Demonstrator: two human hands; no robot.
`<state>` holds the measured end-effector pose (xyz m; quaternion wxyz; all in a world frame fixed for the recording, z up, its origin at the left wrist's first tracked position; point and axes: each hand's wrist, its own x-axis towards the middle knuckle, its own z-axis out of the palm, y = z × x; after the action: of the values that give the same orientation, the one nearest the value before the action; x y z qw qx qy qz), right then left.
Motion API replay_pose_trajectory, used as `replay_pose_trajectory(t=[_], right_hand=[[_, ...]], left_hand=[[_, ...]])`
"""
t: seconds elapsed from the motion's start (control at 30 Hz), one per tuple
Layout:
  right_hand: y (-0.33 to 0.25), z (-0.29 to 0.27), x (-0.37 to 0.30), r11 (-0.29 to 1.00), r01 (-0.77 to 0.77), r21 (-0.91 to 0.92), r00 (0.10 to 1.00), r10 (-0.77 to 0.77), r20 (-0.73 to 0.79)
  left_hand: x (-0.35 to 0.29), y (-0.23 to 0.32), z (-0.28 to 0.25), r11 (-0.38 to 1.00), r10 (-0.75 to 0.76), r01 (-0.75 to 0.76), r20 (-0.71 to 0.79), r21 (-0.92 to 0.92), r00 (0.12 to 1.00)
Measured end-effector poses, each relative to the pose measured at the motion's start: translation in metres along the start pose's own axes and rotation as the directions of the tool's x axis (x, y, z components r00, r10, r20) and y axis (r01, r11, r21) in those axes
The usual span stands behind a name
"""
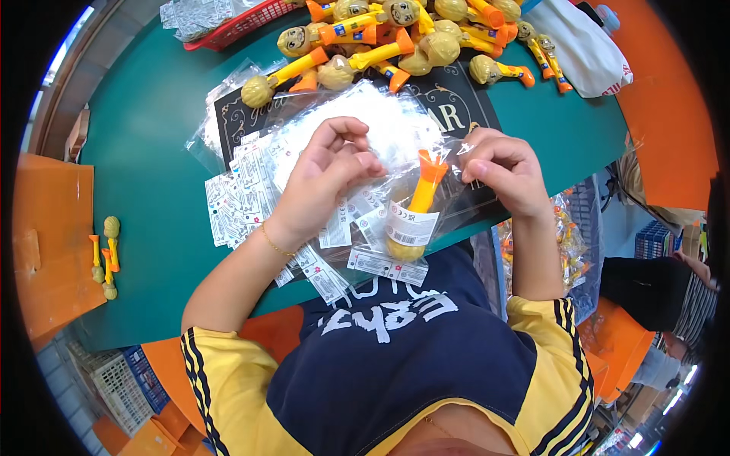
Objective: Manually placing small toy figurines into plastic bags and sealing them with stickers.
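Note:
Between my hands lies a clear plastic bag (454,204) with a toy figure (423,191) inside it, orange feet at the far end and gold head toward me. A white printed label (411,224) covers part of the figure. My left hand (332,166) is curled at the bag's left side, thumb and fingers closed on its thin edge. On the other side, my right hand (502,169) pinches the bag near its far right corner. Under them spread a stack of clear empty bags (380,121) and many white printed labels (242,190).
A heap of similar gold-headed figures (380,45) covers the table's far side, beside a red basket (242,29). Several figures (109,254) lie at the left edge. A black printed mat (477,106) lies on the green table (160,159). A crate of bagged figures (564,243) stands at right; another person (646,296) is beyond.

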<state>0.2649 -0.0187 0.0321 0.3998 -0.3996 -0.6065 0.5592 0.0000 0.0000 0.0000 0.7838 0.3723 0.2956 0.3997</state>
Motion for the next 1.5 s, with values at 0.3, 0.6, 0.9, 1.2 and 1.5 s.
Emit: replay_pose_trajectory(t=[0.3,0.6,0.9,1.2,1.5], right_hand=[[0.004,0.008,0.003,0.994,0.108,-0.030,0.994,-0.107,0.036],[0.010,-0.134,-0.065,0.961,-0.238,-0.143,0.794,0.108,-0.599],[0.009,-0.133,-0.087,0.091,-0.629,-0.772,0.479,-0.737,-0.477],[0.024,-0.105,0.027,0.109,-0.250,-0.962,0.872,-0.406,-0.273],[-0.008,-0.044,0.024,0.863,-0.111,-0.493,0.972,-0.009,-0.234]], left_hand=[[-0.001,-0.003,0.009,0.970,0.041,-0.055,0.065,0.236,0.997],[-0.004,-0.004,0.009,0.151,0.152,-0.566,0.546,0.811,0.824],[-0.014,0.001,0.027,-0.175,0.116,-0.566,0.588,0.805,0.801],[-0.012,-0.003,0.024,-0.211,0.104,-0.557,0.585,0.804,0.805],[-0.010,-0.005,0.016,-0.134,0.236,-0.412,0.433,0.901,0.870]])
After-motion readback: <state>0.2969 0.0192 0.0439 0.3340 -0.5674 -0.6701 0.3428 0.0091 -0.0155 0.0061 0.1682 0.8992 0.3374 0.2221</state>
